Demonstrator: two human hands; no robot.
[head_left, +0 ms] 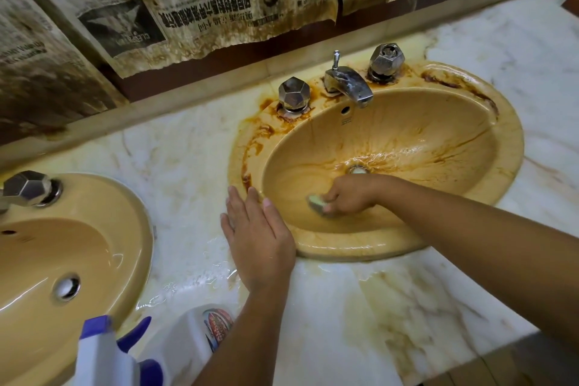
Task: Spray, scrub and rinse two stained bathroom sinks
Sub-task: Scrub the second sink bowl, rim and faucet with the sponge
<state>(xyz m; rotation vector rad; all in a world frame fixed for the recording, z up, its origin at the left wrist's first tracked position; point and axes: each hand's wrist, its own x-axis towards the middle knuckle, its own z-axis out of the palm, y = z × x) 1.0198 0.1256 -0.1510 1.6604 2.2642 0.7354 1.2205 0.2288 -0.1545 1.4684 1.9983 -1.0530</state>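
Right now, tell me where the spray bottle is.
In the head view, the spray bottle sits at the bottom left on the wet marble counter, beside the rim of the left sink and left of the left forearm.

Bare left hand (258, 235) and bare right hand (351, 194), short pale nails tipping the fingers (236, 200). Behind the fingers, bare wrists and forearms (470, 244) as far as seen.

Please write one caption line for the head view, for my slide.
The right hand presses a sponge into the stained sink while the left hand rests flat on its rim.
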